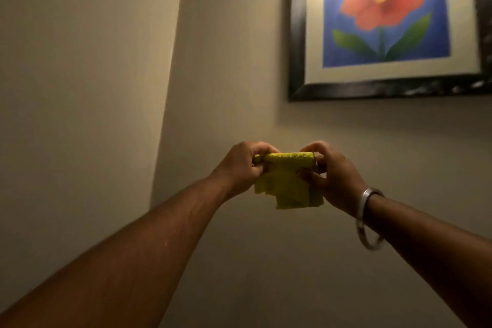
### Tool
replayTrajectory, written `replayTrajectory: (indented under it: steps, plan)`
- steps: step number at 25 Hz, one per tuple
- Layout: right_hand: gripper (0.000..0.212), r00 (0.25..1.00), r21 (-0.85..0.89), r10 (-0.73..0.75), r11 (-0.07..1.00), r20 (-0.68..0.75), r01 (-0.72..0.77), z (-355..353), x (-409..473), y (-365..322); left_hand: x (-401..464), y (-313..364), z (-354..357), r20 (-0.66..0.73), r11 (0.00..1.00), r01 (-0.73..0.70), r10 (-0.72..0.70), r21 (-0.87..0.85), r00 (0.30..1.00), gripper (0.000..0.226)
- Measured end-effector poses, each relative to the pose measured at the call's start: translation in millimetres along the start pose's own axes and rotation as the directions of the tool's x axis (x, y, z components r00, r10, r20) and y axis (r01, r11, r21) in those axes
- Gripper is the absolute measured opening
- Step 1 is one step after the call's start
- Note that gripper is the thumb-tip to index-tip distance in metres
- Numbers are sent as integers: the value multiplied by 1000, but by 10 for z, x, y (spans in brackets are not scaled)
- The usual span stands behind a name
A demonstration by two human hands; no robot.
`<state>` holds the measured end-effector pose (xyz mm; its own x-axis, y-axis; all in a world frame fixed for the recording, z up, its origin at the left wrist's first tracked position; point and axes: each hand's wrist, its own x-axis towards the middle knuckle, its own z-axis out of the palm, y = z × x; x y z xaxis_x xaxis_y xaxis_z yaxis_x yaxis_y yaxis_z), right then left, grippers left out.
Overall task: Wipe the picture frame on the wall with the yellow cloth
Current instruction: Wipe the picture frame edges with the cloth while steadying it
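Yellow cloth [286, 181] is pinched at its top edge between both hands, left hand [239, 168] and right hand [332, 176], low and left of the black frame [296, 34] on the wall, so wiping looks not yet begun.

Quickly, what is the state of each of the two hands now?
Left hand: closed, holding one end of the yellow cloth.
Right hand: closed, holding the other end.
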<state>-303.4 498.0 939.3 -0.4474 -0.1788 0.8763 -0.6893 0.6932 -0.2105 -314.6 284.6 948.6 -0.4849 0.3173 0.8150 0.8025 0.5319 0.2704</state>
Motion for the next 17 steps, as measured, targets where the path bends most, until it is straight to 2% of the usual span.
replayTrajectory:
  steps: [4,5,7,9,10,13,15,17]
  plan:
    - [49,968,-102,-177,982,-179,161,-925,416,322,852,535,321,-130,980,-92,69,-174,989,22]
    - [51,950,-161,-231,967,-212,199,-1090,519,392,1023,626,391,-165,983,-126,103,-135,981,18]
    - [45,907,-328,-321,917,-274,226,-1334,760,480,1332,760,494,-261,978,-170,196,119,945,14]
    - [35,867,-485,-380,853,-321,194,-1472,1013,518,1638,853,521,-361,918,-192,319,346,876,20]
    - [34,864,-556,-390,815,-318,163,-1501,1128,538,1784,871,521,-380,895,-184,349,407,857,20]
    - [37,876,-728,-427,671,-224,141,-1433,1334,648,2118,737,589,-342,828,-160,387,537,856,21]
    - [46,847,-824,-520,523,-105,220,-1346,1350,741,2255,568,658,-355,815,-220,453,535,818,24]
    - [49,835,-846,-548,425,42,321,-1353,1309,788,2310,425,703,-395,799,-261,516,541,760,38]
